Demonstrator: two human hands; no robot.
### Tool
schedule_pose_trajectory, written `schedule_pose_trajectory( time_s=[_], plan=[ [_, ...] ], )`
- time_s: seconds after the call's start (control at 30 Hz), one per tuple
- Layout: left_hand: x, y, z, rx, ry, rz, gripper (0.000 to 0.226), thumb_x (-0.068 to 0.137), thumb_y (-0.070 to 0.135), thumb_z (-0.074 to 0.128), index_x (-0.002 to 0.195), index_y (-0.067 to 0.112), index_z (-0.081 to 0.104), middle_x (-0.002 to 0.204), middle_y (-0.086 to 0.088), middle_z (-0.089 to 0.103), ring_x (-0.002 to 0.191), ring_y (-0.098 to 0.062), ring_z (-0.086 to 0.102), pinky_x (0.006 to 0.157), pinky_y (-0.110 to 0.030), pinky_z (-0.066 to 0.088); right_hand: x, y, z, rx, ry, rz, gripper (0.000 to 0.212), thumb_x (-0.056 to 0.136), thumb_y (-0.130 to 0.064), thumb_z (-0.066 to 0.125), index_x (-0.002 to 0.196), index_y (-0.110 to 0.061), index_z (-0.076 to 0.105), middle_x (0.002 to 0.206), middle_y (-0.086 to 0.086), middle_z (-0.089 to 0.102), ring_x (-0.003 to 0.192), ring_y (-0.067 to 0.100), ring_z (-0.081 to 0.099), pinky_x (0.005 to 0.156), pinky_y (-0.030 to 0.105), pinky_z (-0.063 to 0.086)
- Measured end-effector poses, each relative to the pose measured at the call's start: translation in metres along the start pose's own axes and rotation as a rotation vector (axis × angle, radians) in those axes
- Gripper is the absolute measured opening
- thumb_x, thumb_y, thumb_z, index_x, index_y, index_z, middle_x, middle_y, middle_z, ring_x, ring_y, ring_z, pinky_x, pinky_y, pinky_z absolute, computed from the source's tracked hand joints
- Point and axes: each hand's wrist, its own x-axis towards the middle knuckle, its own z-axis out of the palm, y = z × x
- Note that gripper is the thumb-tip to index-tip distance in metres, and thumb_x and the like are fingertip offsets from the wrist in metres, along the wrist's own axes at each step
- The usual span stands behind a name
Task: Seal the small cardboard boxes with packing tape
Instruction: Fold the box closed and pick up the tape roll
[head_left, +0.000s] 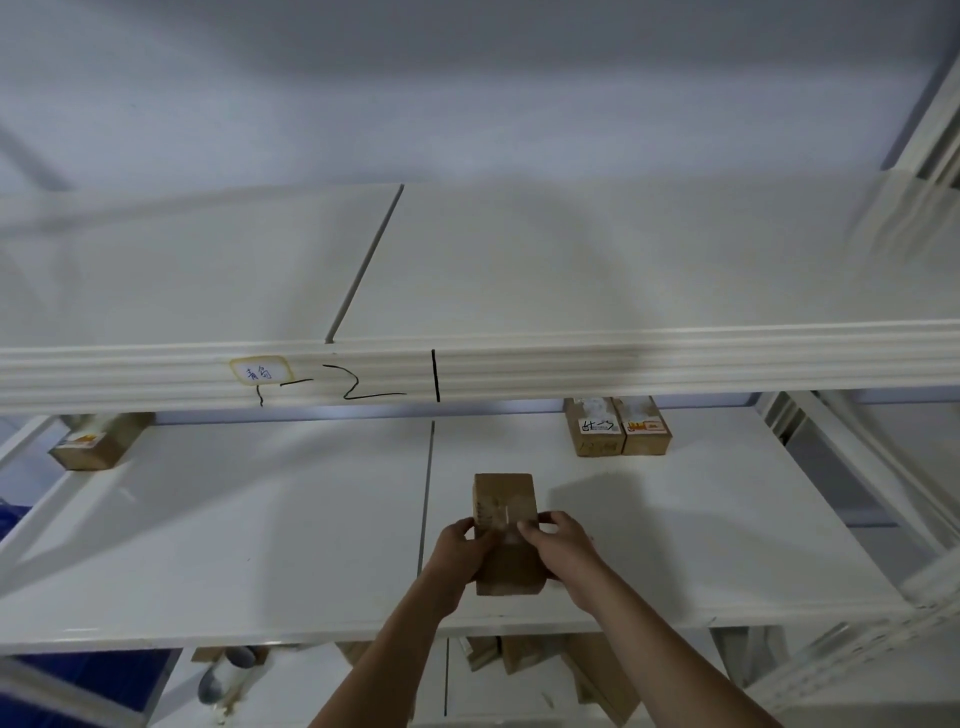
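Gripping small cardboard box (504, 499) from both sides: left hand (460, 545) curled on left face, right hand (558, 543) curled over top right. Box stands on white shelf (260, 545), at 6 o'clock. Two labelled boxes (615, 428) at 2 o'clock, another box (98, 441) at 9 o'clock.

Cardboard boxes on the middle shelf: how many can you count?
4: one held in both hands at the front, one far left, two side by side at back right. More may sit hidden behind the beam.

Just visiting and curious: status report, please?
Both hands, left and right, grip the small cardboard box on the shelf. Nothing blocking.
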Motion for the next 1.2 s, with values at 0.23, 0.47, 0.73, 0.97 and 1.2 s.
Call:
schedule_pose_trajectory(
  time_s=[0.23,0.47,0.73,0.97,1.2],
  plan=[
    [0.006,-0.012,0.003,0.301,0.139,-0.018,0.042,0.097,0.031,0.063,0.135,0.015,0.056,0.117,-0.007,0.068,0.097,-0.02,0.068,0.068,-0.026,0.059,0.01,0.016,0.01,-0.145,0.005,-0.01,0.036,0.097,-0.038,0.063,0.124,-0.017,0.052,0.111,0.001,0.058,0.1,0.02,0.059,0.088,0.039,0.058],
    [0.009,-0.021,-0.001,0.553,0.147,-0.002,0.031,0.102,0.024,0.054,0.13,0.01,0.058,0.112,-0.005,0.066,0.094,-0.018,0.062,0.063,-0.019,0.047,0.017,0.022,0.023,-0.452,0.036,-0.053,0.035,0.096,-0.042,0.062,0.12,-0.017,0.054,0.117,0.003,0.064,0.106,0.023,0.061,0.093,0.043,0.053],
    [0.013,-0.031,-0.007,0.636,0.165,-0.005,0.039,0.099,0.023,0.056,0.136,0.011,0.05,0.123,-0.011,0.064,0.107,-0.023,0.063,0.077,-0.025,0.05,0.022,0.038,0.025,-0.509,0.022,-0.096,0.035,0.098,-0.033,0.062,0.127,-0.015,0.055,0.127,0.006,0.065,0.116,0.025,0.061,0.099,0.042,0.052],
    [0.017,-0.029,-0.008,0.601,0.17,-0.007,0.043,0.097,0.022,0.058,0.137,0.013,0.048,0.118,-0.01,0.066,0.096,-0.02,0.063,0.065,-0.021,0.049,0.025,0.034,-0.01,-0.821,0.144,-0.289,0.043,0.102,-0.016,0.051,0.144,-0.018,0.038,0.133,0.01,0.056,0.122,0.027,0.054,0.092,0.034,0.05],
    [0.02,-0.027,-0.011,0.515,0.174,-0.021,0.042,0.096,0.03,0.062,0.134,0.017,0.05,0.108,-0.008,0.069,0.091,-0.021,0.067,0.078,-0.032,0.059,0.039,0.05,-0.057,-1.144,0.013,-0.288,0.061,0.101,-0.003,0.044,0.154,-0.029,0.033,0.152,0.006,0.037,0.133,0.029,0.04,0.099,0.038,0.045]
  ],
)
